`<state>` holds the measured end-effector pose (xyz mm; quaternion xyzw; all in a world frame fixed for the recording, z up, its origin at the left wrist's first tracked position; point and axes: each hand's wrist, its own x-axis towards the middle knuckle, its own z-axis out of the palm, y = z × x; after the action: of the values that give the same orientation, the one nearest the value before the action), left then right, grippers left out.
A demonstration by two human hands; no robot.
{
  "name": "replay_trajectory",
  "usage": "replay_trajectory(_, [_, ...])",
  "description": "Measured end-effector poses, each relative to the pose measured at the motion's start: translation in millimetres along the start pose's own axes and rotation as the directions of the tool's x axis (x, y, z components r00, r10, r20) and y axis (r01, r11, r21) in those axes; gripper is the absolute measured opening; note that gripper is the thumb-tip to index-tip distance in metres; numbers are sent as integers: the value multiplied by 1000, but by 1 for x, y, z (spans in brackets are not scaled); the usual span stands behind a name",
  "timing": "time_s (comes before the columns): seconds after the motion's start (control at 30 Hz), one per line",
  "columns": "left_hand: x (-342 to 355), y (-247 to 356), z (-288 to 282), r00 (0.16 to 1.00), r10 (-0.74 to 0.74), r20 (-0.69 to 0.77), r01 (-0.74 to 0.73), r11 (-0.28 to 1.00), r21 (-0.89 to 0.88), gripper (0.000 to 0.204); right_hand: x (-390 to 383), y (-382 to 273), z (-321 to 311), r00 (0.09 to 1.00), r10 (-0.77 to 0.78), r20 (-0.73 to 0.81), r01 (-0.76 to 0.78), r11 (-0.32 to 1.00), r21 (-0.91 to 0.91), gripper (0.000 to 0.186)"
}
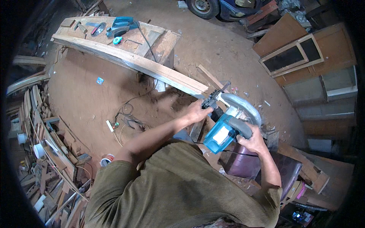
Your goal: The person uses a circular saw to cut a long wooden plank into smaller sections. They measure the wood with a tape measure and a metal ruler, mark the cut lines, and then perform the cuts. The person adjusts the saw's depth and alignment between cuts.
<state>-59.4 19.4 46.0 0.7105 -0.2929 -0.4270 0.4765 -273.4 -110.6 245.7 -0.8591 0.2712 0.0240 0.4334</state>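
A teal circular saw (218,135) with a silver guard is at the near end of a long pale wooden board (167,72), which runs diagonally up-left over the workbench (171,45). My right hand (251,140) is closed on the saw's dark rear handle. My left hand (198,112) grips the black front part of the saw beside the board's end; some of its fingers are hidden. On the bench lie a teal power planer (123,26), a tape measure (118,40), a hammer (80,27) and other small tools among sawdust.
Scrap timber (53,159) is piled at the left. Cables (127,117) and a power strip (109,125) lie on the dirt floor. Wooden panels and frames (311,72) lean at the right, near a vehicle wheel (202,7). A purple box-like object (237,163) is beside me.
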Motion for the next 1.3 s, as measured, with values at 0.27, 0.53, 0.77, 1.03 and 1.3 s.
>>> replay_trajectory(0.27, [-1,5,15,978,-189,89,202,965,-167,44,6,48,-3,990,52,129,-55,998,18,39])
replay_trajectory(0.53, [-7,-8,21,975,-221,6,215,944,-249,40,27,51,-7,987,43,152,-55,995,80,43])
replay_trajectory(0.77, [-1,-23,23,958,-285,-19,266,914,-305,39,52,44,-10,983,-16,182,18,1000,-9,46])
replay_trajectory(1.03, [-2,-32,6,945,-324,-49,290,896,-337,39,70,28,1,969,34,246,-27,999,-31,43])
replay_trajectory(1.3, [-6,-31,-20,946,-318,-61,284,904,-321,39,86,19,17,962,16,272,1,998,-63,42])
